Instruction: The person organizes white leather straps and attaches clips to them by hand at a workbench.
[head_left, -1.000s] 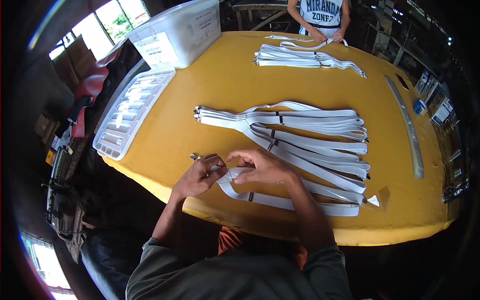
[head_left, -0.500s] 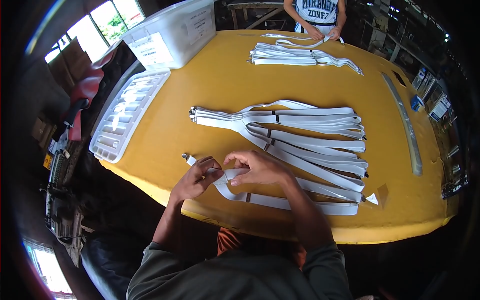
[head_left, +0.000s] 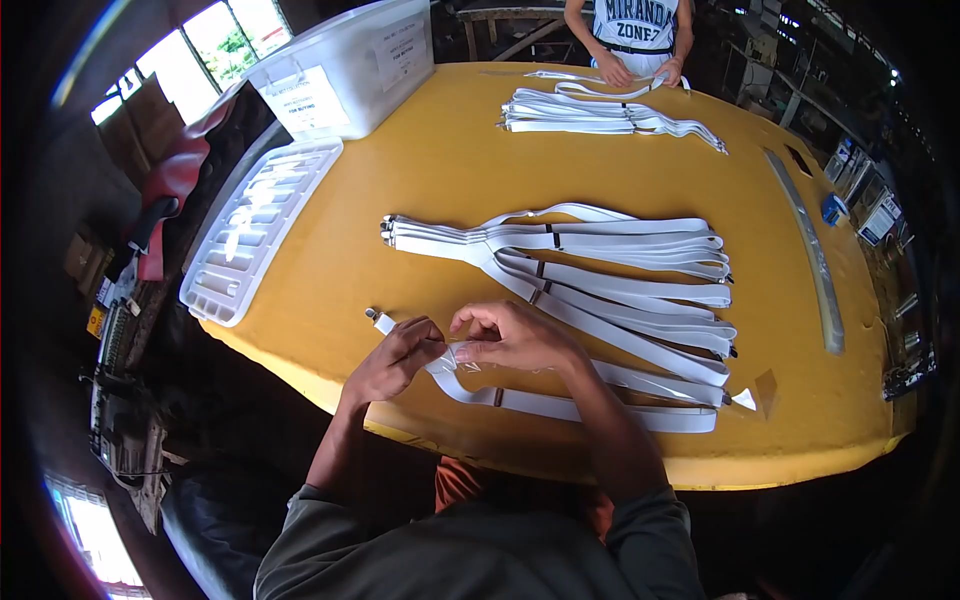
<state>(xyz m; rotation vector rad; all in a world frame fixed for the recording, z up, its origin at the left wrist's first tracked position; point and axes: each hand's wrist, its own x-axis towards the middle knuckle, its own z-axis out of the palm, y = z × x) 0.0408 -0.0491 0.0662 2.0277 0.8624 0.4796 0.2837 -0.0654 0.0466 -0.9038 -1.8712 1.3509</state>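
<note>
A pair of white suspenders (head_left: 560, 403) lies along the near edge of the yellow table (head_left: 420, 170), its metal clip end (head_left: 374, 317) poking out at the left. My left hand (head_left: 395, 358) pinches the strap near that clip. Just to its right, my right hand (head_left: 515, 337) grips the same strap where it folds, fingers curled over it. A clear plastic wrap (head_left: 480, 362) shows under the right hand. Beyond my hands lies a fanned stack of finished white suspenders (head_left: 590, 270).
A white moulded tray (head_left: 255, 225) hangs over the left table edge, with a lidded plastic bin (head_left: 345, 65) behind it. Another person (head_left: 635, 35) handles a second pile of suspenders (head_left: 600, 115) at the far side. A long metal ruler (head_left: 812, 255) lies at the right.
My hands have shifted slightly on the strap, the right fingers now pinching nearer the left hand. The clear wrap has come into view beneath them. The person opposite keeps working their strap.
</note>
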